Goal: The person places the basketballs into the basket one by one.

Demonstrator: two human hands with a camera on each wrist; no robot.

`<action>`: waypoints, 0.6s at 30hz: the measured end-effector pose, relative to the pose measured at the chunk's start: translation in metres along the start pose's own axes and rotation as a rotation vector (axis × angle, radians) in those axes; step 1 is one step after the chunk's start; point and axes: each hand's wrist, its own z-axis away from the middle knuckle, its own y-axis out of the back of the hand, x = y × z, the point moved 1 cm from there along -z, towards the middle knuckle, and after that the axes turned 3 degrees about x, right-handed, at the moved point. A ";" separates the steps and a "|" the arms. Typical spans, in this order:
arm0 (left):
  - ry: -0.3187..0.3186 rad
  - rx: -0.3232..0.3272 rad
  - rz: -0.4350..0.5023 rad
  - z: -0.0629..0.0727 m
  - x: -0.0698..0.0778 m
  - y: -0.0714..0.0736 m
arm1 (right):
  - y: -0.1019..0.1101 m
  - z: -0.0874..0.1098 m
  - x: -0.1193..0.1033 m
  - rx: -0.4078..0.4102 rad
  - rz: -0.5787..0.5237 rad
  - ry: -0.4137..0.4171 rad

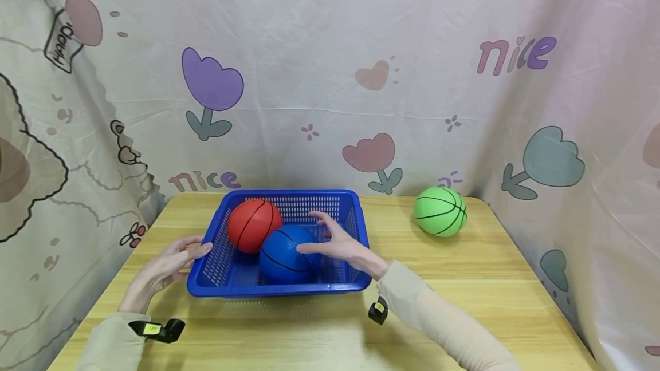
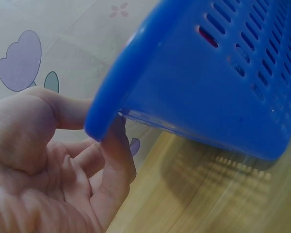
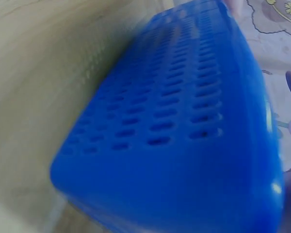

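A blue plastic basket point(image 1: 278, 290) with slotted walls is on the wooden table. My left hand point(image 1: 164, 265) pinches its left rim, thumb on top and fingers underneath, as the left wrist view point(image 2: 72, 160) also shows. Inside the basket, a red ball point(image 1: 254, 223) lies at the left, touching or close beside a blue ball point(image 1: 283, 256) with black lines. Over the right side of the basket reaches my right hand point(image 1: 337, 242), its fingers spread and the thumb overlapping the blue ball. The right wrist view shows mostly the basket's outer wall point(image 3: 150, 121), with only slivers of fingers.
A green ball point(image 1: 440, 212) with black lines sits on the table point(image 1: 412, 302) at the back right. Behind the table and at both sides hangs a pale printed curtain point(image 1: 309, 44). Each sleeve carries a black wrist camera.
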 end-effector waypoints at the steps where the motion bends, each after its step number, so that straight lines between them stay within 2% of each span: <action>1: 0.002 0.004 -0.005 0.000 0.000 0.000 | 0.003 0.001 -0.002 0.012 -0.014 0.031; 4: 0.004 0.010 -0.016 0.001 0.001 0.000 | 0.020 0.002 -0.007 0.087 -0.079 0.140; 8: 0.007 0.017 -0.021 0.000 0.001 -0.001 | 0.062 0.002 -0.011 0.308 -0.119 0.253; 11: 0.010 0.023 -0.027 0.000 0.001 -0.001 | 0.102 0.004 -0.006 0.511 -0.130 0.250; 14: 0.013 0.023 -0.026 0.000 0.000 0.000 | 0.141 0.009 0.009 0.700 -0.147 0.221; 18: 0.008 0.010 -0.007 0.000 0.000 0.000 | 0.180 0.019 0.031 0.914 -0.110 0.181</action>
